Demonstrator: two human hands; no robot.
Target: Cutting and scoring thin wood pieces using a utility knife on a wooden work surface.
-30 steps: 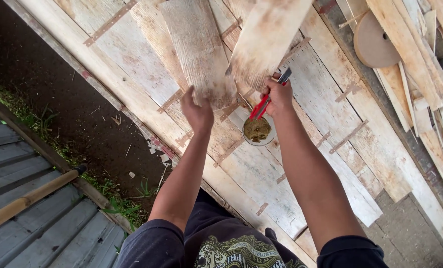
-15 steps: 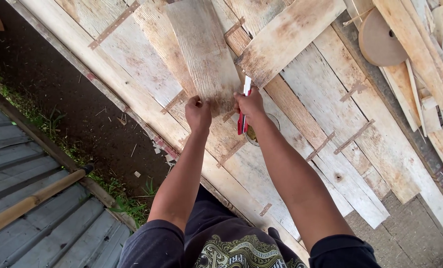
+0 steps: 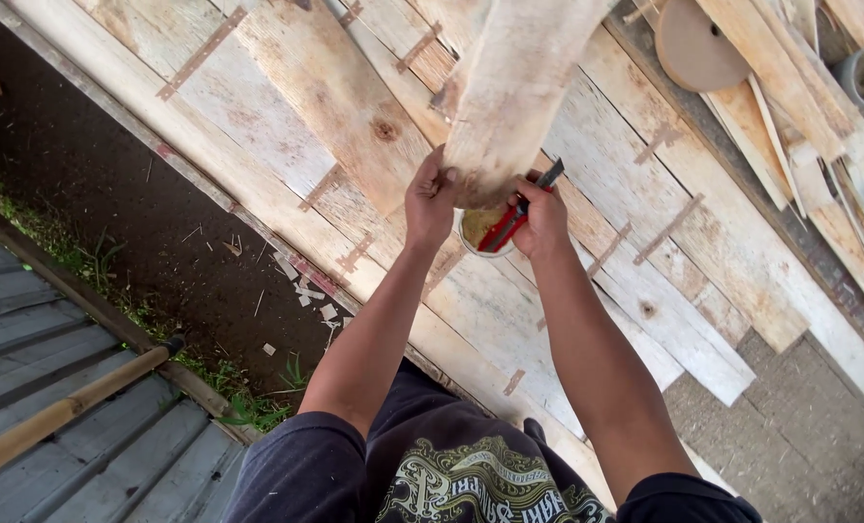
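Head view looks straight down on a wide platform of pale wooden boards (image 3: 287, 126), laid side by side and joined by thin rusty metal strips, running diagonally across the frame. To the left of it lies a strip of dark bare soil (image 3: 112, 203) with tufts of grass, and beyond that grey corrugated roofing sheets (image 3: 64, 426) with a bamboo pole (image 3: 54, 416) resting across them. At the upper right, loose wooden offcuts (image 3: 790, 97) and a round wooden disc (image 3: 694, 44) are piled beside the boards. Over the middle of the platform a rough pale plank (image 3: 519, 87) is lifted up toward the camera, its near end held by both hands. The left hand (image 3: 429, 199) grips the plank's end from the left side, fingers curled tight around the edge. The right hand (image 3: 541, 215) presses against the plank's end on the right, its fingers also closed around a red-handled tool (image 3: 514, 218) with a dark tip. Just beneath the hands, partly hidden by them, a small round container (image 3: 476, 232) with yellowish contents sits on the boards.
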